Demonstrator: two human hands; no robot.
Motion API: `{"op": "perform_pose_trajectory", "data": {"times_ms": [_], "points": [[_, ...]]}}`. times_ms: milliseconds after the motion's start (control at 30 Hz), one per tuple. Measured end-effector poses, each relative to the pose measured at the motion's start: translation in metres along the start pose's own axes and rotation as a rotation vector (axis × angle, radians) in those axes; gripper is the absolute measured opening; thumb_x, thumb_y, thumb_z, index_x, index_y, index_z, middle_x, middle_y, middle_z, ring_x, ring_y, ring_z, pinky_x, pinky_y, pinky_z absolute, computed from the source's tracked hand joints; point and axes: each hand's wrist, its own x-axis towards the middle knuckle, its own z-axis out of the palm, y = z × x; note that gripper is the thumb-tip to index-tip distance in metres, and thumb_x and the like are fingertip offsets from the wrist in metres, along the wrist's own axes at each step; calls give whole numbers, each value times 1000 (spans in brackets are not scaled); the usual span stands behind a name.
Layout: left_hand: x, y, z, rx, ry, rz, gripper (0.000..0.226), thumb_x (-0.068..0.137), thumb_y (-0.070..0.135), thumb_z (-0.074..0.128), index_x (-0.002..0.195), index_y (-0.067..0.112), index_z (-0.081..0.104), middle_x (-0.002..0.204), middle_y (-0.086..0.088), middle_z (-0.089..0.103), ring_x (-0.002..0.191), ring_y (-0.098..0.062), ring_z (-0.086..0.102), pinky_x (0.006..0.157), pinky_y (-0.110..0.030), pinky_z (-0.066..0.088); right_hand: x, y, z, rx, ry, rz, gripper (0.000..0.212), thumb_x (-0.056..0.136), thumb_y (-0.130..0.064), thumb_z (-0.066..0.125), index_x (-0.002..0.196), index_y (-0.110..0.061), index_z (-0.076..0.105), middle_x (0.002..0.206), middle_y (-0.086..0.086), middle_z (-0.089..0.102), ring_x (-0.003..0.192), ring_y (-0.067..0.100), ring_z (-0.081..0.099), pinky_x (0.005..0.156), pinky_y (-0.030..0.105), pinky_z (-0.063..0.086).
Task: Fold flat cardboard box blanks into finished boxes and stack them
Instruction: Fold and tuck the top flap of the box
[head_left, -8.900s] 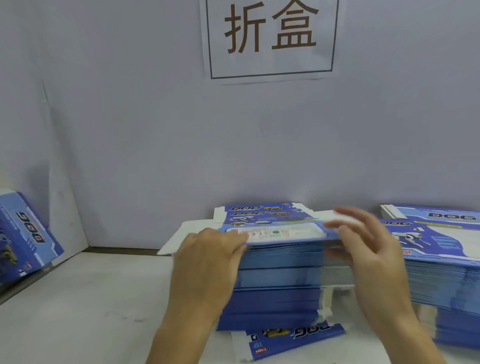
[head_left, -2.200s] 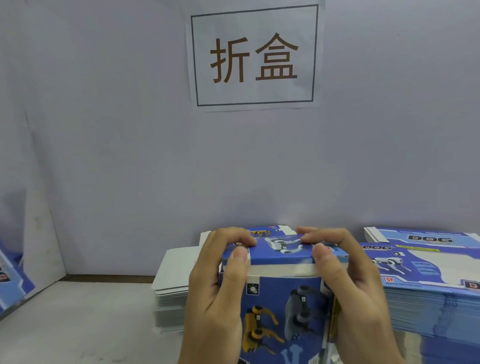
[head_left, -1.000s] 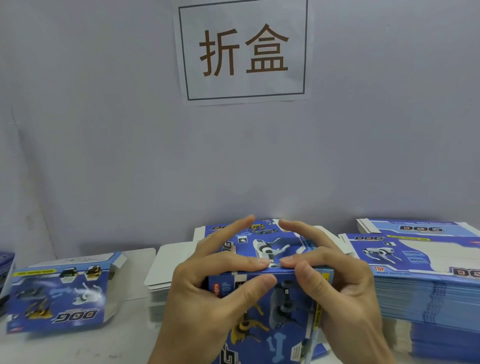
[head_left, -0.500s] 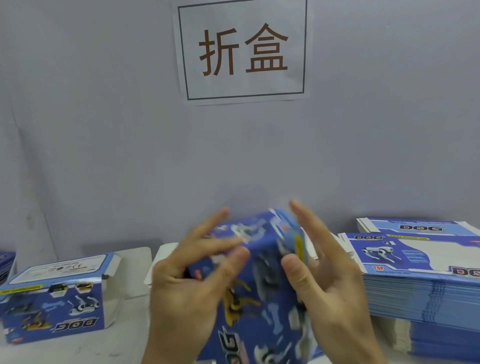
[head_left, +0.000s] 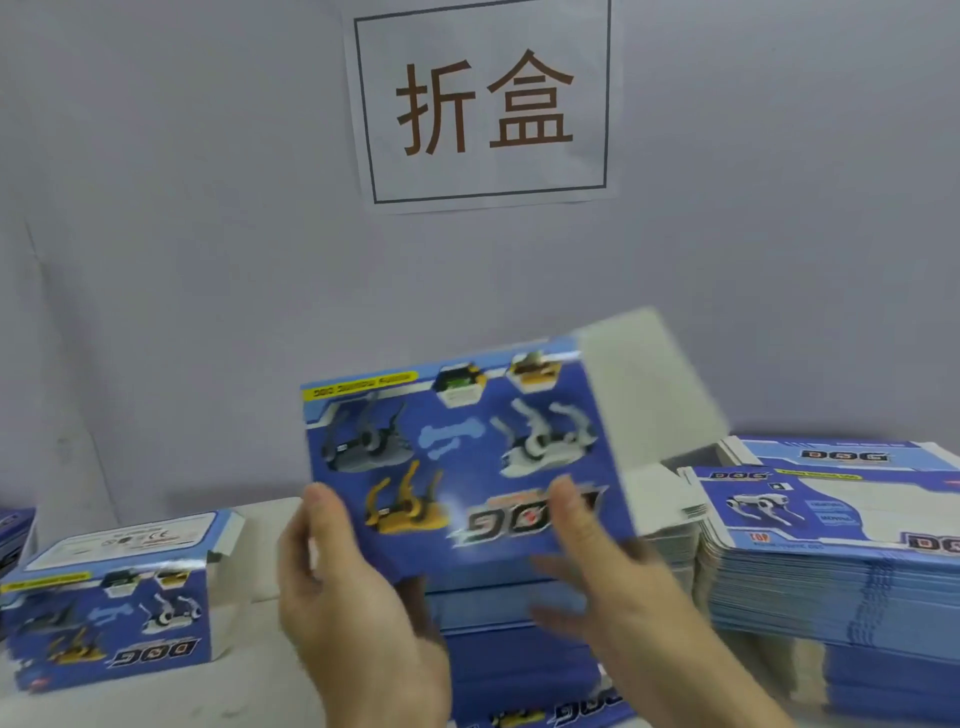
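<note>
Between the 2 hands, raised above the table and in front of the grey wall, sits the blue box (head_left: 457, 462), its large printed face turned toward the camera. Its long axis runs left to right, tilted a little so the right end rides higher. The artwork and the "DOG" lettering read upside down, so the box appears to be inverted. At the upper right a plain grey flap (head_left: 649, 384) stands open, pointing up and to the right; that end is not yet closed.

The left hand (head_left: 353, 608) grips the lower left corner, thumb on the front face and fingers hidden behind. The right hand (head_left: 613, 587) holds the lower right part the same way, thumb pressed on the lettering. Both are blurred, so finer finger detail cannot be told.

The right hand is the nearer one to the open flap, which lies above and just beyond its thumb, so tucking it would probably fall to that hand while the left steadies the opposite end.

Down on the table to the left stands 1 finished box (head_left: 111, 597), well apart from the hands; placing the held box there would likely call for a move leftward and down. Stacks of flat blanks (head_left: 841, 551) lie to the right and beneath the hands.
</note>
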Motion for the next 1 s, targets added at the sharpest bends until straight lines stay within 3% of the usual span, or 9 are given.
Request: {"op": "perform_pose_trajectory", "data": {"times_ms": [100,167,233,333,467,633,767,933,1000], "points": [[-18,48,3,8,-302,19,18,61,41,78,75,33,71,78,5,73,65,-16,69,53,-39,58,18,-4,-19,415,219,-268,68,64,-40,77,129,-22,66,122,8,72,108,27,70,87,45,56],[-17,61,2,256,-311,208,20,68,32,79,86,32,71,90,5,72,86,-20,70,74,-51,60,12,-14,-37,377,260,-339,69,60,-38,79,126,-21,69,117,11,74,104,30,72,85,47,58],[-17,77,0,343,-315,321,32,73,49,65,100,33,66,100,11,69,100,-13,66,96,-52,52,8,-21,-55,223,202,-316,63,53,-34,87,114,-23,75,110,12,76,97,34,74,85,49,57],[-15,101,7,433,-437,334,41,62,58,75,100,56,59,113,15,69,107,-12,65,102,-51,47,-3,-28,-61,-97,-77,-198,62,43,-54,90,102,-42,75,102,4,78,91,25,76,70,34,62],[-25,99,6,632,-656,186,117,30,89,72,134,63,25,131,14,63,113,-12,65,100,-40,52,-4,-28,-46,-259,-292,-88,53,56,-64,81,104,-63,62,109,-14,75,97,11,74,73,21,60],[-23,84,-3,459,-727,219,59,61,54,86,111,60,56,113,7,73,99,-16,73,77,-27,60,1,-28,-34,-268,-182,-125,63,50,-59,79,106,-70,52,100,-19,75,86,9,76,63,18,59],[-21,84,-3,428,-686,395,60,58,49,88,111,47,60,99,10,76,89,-12,74,67,-18,58,3,-26,-28,-277,-142,-308,100,52,-51,81,129,-78,24,112,-29,69,92,6,74,66,16,58],[-24,81,-5,520,-698,317,65,61,45,93,106,52,47,92,4,77,73,-21,76,60,-30,61,9,-35,-36,-203,-111,-366,64,59,-82,66,120,-64,56,123,-21,68,106,4,69,84,31,59],[-24,80,-6,553,-745,311,65,55,49,88,102,56,43,95,22,74,73,-16,76,62,-26,61,15,-41,-33,-299,-6,-391,55,72,-86,52,121,-60,55,116,-34,64,106,-13,62,92,30,53]]}}
